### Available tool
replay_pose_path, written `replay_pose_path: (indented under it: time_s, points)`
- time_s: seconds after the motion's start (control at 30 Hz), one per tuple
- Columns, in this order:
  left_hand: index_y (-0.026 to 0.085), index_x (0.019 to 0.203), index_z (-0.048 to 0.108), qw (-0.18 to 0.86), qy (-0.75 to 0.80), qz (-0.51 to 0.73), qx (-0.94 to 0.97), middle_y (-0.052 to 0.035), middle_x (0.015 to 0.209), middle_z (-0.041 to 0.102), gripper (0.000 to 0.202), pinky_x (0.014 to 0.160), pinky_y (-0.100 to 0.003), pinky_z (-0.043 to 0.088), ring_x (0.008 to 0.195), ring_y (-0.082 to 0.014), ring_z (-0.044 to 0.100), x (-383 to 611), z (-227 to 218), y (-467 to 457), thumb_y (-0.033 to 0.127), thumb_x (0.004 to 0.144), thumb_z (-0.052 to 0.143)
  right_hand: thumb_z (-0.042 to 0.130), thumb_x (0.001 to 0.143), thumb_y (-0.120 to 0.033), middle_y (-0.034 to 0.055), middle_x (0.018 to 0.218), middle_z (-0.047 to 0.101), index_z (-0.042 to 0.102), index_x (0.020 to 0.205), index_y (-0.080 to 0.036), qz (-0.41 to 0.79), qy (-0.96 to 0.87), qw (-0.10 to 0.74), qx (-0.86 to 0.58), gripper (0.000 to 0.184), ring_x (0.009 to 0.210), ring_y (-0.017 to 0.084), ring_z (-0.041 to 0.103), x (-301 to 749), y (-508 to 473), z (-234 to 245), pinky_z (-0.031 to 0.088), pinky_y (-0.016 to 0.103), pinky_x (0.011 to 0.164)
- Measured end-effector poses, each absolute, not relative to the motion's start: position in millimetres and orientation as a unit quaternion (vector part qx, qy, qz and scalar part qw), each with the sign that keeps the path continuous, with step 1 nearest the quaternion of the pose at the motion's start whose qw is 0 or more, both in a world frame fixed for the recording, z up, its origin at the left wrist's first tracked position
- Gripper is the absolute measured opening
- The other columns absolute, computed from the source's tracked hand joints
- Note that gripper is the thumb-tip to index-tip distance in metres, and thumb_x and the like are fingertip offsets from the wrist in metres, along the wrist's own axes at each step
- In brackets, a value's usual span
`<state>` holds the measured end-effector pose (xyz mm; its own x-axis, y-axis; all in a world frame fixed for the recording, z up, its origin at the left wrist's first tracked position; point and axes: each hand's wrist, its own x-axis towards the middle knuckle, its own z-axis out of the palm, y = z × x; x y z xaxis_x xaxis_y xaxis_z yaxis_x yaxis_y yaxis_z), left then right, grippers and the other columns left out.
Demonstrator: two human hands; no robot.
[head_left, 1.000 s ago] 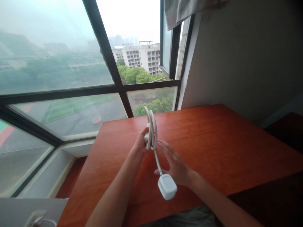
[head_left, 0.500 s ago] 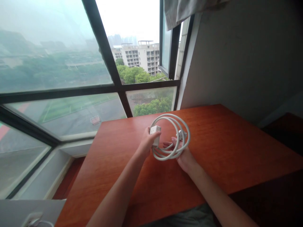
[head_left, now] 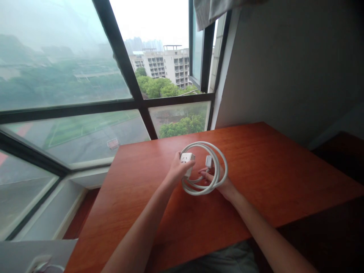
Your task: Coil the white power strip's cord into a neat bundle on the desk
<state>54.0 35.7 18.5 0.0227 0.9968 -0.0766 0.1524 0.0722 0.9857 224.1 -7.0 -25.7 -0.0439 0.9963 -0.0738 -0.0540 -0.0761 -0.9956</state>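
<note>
Plug (head_left: 209, 161) is pointing up now, right hand (head_left: 221, 182) is pinching the cord (head_left: 209, 187) just below, left hand (head_left: 176, 169) is gripping the socket (head_left: 186, 158), so both ends are looking handled.

Smooth plastic cord (head_left: 218, 168), wooden tabletop (head_left: 256, 170)

No text, label, brand, number or sign can be read: none on the white socket block (head_left: 185, 159), on the white plug (head_left: 209, 161) or on the wall fitting (head_left: 40, 261) beyond the surface's (head_left: 133, 182) left edge, near its near corner.
</note>
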Motion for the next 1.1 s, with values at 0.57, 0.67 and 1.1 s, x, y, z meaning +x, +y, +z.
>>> replay_pose_path:
  time_s: [0.57,0.67,1.1]
  points:
    - [0.018,0.089,0.056,0.366,0.613,0.389,0.582,-0.0035,0.082,0.060,0.038,0.064,-0.025,0.038,0.075,-0.0182,0.055,46,10,46,0.028,0.059,0.077,0.041,0.087,-0.061,0.0108,0.106,0.069,0.050,0.127,-0.023,0.691,-0.373,0.495,-0.372,0.056,0.093,0.028,0.068,250,-6,-8,0.056,0.046,0.077]
    - [0.017,0.090,0.057,0.314,0.629,0.363,0.612,-0.0058,0.086,0.059,0.038,0.069,-0.027,0.039,0.081,-0.0216,0.056,51,8,47,0.029,0.060,0.076,0.063,0.078,-0.055,0.0063,0.100,0.069,0.047,0.126,-0.025,0.632,-0.378,0.499,-0.456,0.058,0.081,0.024,0.068,243,-1,-11,0.057,0.039,0.071]
    - [0.018,0.117,0.049,0.318,0.584,0.369,0.649,-0.0117,0.114,0.055,0.061,0.098,-0.035,0.036,0.120,-0.0298,0.046,64,-11,53,0.038,0.065,0.073,0.066,0.076,-0.038,0.0037,0.098,0.066,0.052,0.111,-0.019,0.484,-0.538,0.440,-0.532,0.042,0.090,0.019,0.063,267,8,-26,0.049,0.034,0.085]
